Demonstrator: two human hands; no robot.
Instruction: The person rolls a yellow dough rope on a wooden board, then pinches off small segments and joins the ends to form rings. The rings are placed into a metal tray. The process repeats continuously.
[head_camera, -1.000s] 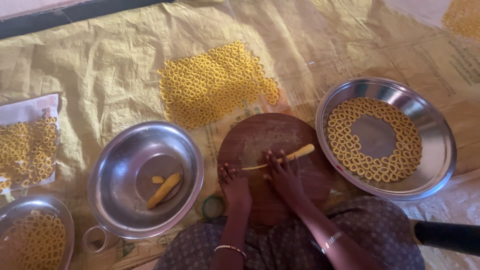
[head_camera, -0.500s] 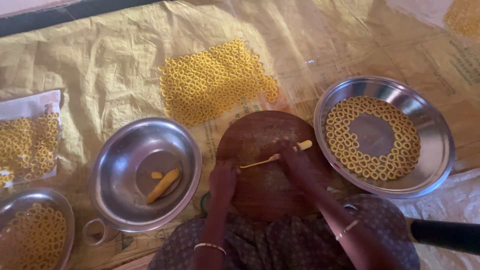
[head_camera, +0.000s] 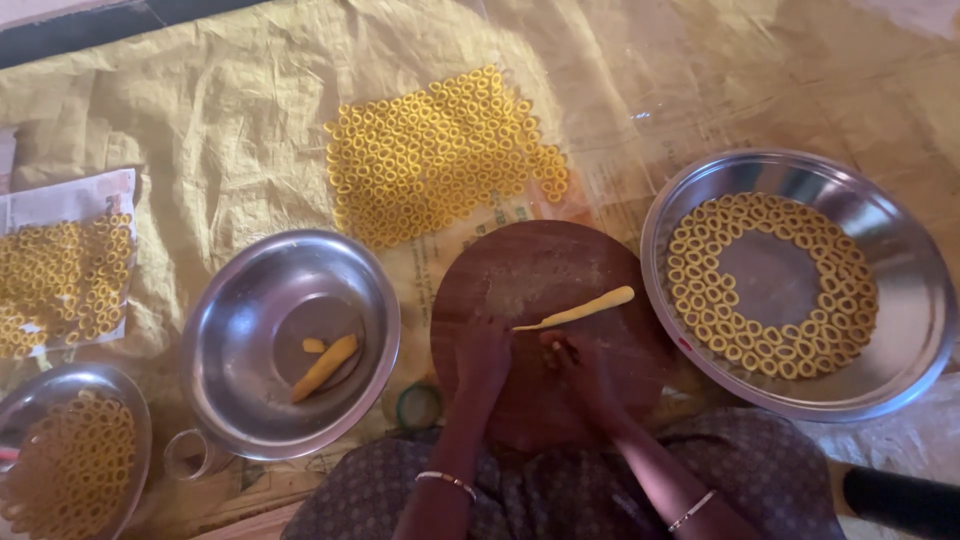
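Note:
A thin rolled rope of yellow dough (head_camera: 580, 309) lies on a round brown wooden board (head_camera: 520, 270). My left hand (head_camera: 483, 355) rests on the board just left of the rope's near end, fingers bent. Close beside it, my right hand (head_camera: 575, 362) pinches a small bit of dough at that same end. To the right, a steel plate (head_camera: 905, 290) holds several yellow dough rings (head_camera: 700, 290) laid in a circle. A steel bowl (head_camera: 250, 310) on the left holds a short dough stick (head_camera: 325, 366) and a smaller piece.
Several yellow rings (head_camera: 440, 150) lie spread on the yellow woven sheet (head_camera: 150, 100) beyond the board. More rings sit on a paper (head_camera: 65, 275) at far left and in a steel plate (head_camera: 70, 470) at bottom left. A small cup (head_camera: 190, 455) and a green ring lid (head_camera: 417, 405) lie near the bowl.
Both hands have drawn back toward me to the rope's near end. The dough rope has been rolled thinner and longer.

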